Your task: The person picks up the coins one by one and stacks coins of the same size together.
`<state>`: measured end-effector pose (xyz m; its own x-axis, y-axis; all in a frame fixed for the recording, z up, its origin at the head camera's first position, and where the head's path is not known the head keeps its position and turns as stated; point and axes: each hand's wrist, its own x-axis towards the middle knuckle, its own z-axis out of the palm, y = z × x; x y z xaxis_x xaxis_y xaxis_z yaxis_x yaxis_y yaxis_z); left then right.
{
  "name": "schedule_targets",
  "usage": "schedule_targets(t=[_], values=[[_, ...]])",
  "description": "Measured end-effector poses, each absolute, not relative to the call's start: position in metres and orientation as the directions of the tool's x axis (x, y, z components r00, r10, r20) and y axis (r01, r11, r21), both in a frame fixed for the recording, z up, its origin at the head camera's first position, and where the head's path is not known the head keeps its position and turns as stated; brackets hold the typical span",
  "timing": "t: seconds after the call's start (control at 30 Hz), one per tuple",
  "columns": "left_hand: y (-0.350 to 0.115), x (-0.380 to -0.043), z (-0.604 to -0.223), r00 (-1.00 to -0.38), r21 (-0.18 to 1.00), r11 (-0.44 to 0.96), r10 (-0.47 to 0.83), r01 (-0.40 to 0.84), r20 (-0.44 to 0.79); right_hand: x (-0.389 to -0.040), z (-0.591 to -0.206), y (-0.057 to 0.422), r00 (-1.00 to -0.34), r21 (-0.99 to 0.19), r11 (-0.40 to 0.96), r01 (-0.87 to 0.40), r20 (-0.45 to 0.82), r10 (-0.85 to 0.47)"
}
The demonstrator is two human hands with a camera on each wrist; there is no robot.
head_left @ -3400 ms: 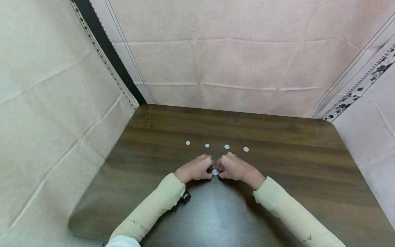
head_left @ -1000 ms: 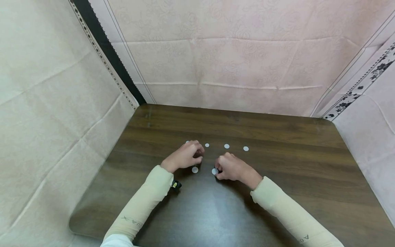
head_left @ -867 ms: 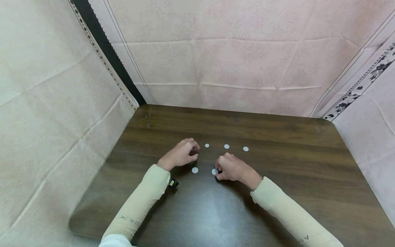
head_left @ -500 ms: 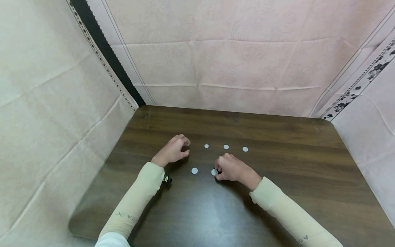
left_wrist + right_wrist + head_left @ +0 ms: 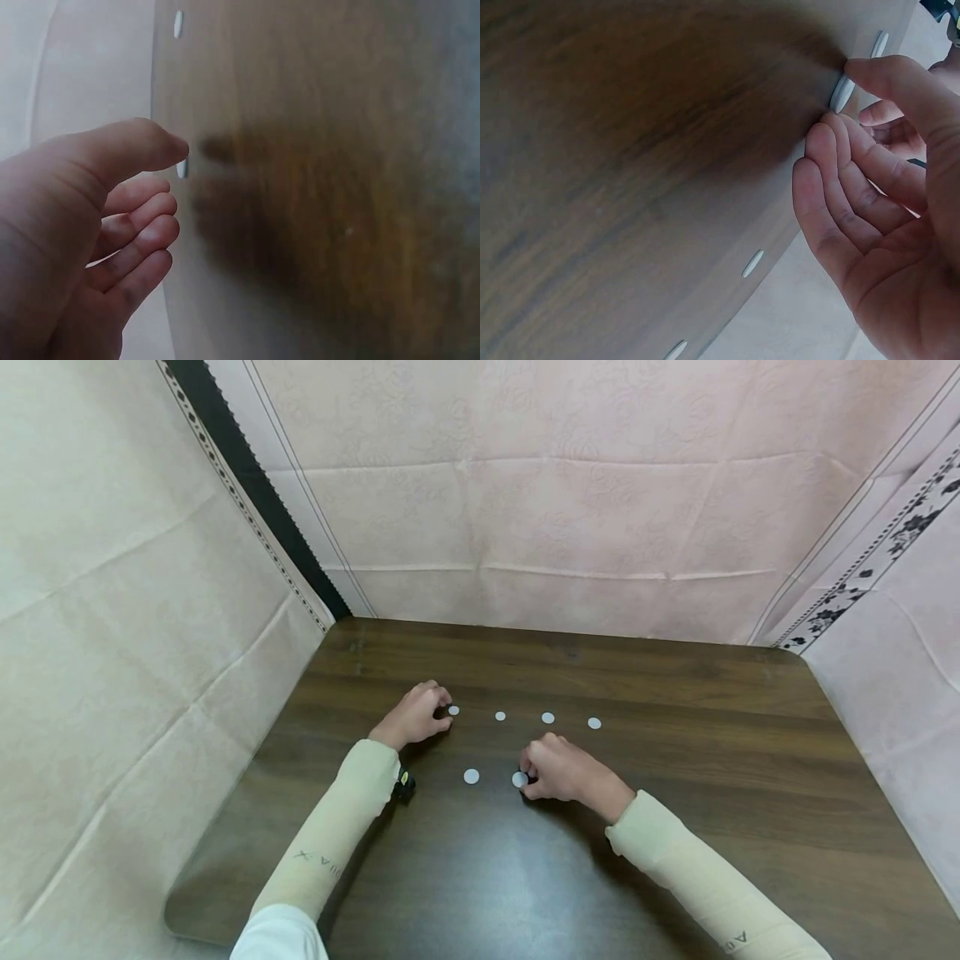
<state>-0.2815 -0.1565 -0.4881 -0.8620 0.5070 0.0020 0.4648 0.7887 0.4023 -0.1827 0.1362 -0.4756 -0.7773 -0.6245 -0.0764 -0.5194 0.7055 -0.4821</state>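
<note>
Pinched at its edges between the right hand's (image 5: 564, 770) thumb and fingertips, a flat white disc (image 5: 520, 780) lies on the dark wood table (image 5: 712, 827). The right wrist view shows that disc (image 5: 842, 94) with the thumb tip at one end and fingertips at the other. Farther back and left, the left hand (image 5: 417, 713) has its thumb and bent fingers spread apart beside another white disc (image 5: 453, 711). In the left wrist view a disc (image 5: 182, 168) shows just past the thumb tip, with a gap between thumb and fingers.
Another white disc (image 5: 471, 776) lies left of the pinched one. The back row continues rightward with three small discs, a left one (image 5: 500, 716), a middle one (image 5: 548, 717) and a right one (image 5: 595, 723). Pale cloth (image 5: 555, 518) hangs behind the table.
The left hand has left the near disc beside the right hand and moved back and left to the far-left disc. A near disc now lies separately to the left. The right hand keeps its place.
</note>
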Motion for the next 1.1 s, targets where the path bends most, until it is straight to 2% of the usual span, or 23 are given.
schedule_targets(t=[0.17, 0.5, 1.1], values=[[-0.158, -0.292, -0.490, -0.841, 0.424, 0.771, 0.540, 0.475, -0.038, -0.183, -0.475, 0.135, -0.780, -0.477, 0.710, -0.518, -0.078, -0.621], [-0.153, -0.303, -0.473, -0.784, 0.386, 0.746, 0.615, 0.542, -0.087, -0.183, -0.472, 0.135, -0.784, -0.467, 0.716, -0.519, -0.075, -0.616], [-0.146, -0.318, -0.466, -0.772, 0.385, 0.771, 0.606, 0.508, -0.193, -0.184, -0.475, 0.136, -0.784, -0.477, 0.718, -0.506, -0.093, -0.614]])
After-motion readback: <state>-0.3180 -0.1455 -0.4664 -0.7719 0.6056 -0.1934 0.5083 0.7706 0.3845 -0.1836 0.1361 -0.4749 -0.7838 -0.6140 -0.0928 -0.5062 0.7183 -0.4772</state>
